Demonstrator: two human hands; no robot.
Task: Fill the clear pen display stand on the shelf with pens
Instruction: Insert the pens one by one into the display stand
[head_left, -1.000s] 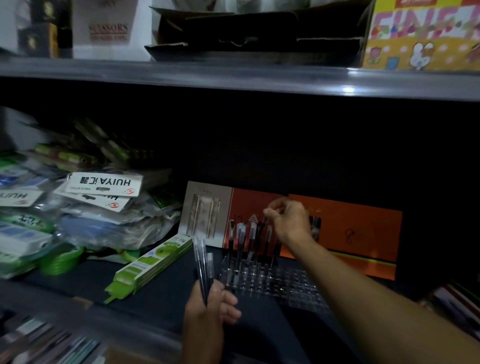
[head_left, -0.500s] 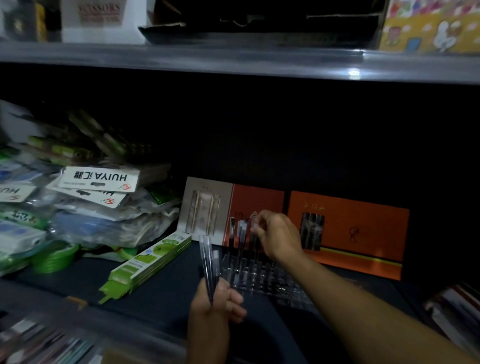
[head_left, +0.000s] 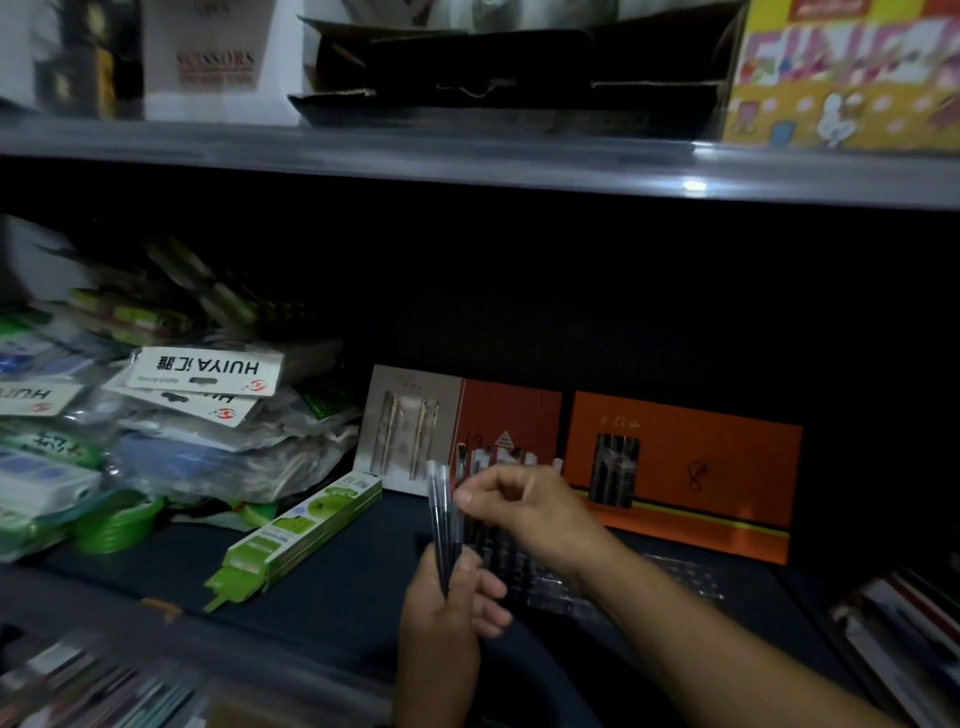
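The clear pen display stand (head_left: 680, 574) lies on the dark shelf, mostly behind my hands. Several pens (head_left: 491, 460) stand upright in its back rows, their white caps showing above my right hand. My left hand (head_left: 449, 618) grips a small bunch of dark pens (head_left: 441, 519) upright in front of the stand. My right hand (head_left: 524, 512) hovers beside the tops of those pens, fingers curled, thumb and forefinger close to them. Whether it touches a pen I cannot tell.
Orange pen boxes (head_left: 685, 473) lean against the back behind the stand. A green flat box (head_left: 296, 540) lies to the left, next to a heap of plastic packets (head_left: 171, 415). The upper shelf edge (head_left: 467, 161) runs overhead. Books (head_left: 904, 634) sit at the right.
My right hand has drawn back from the pens standing in the stand and come down to the bunch in my left hand. The left hand has risen slightly.
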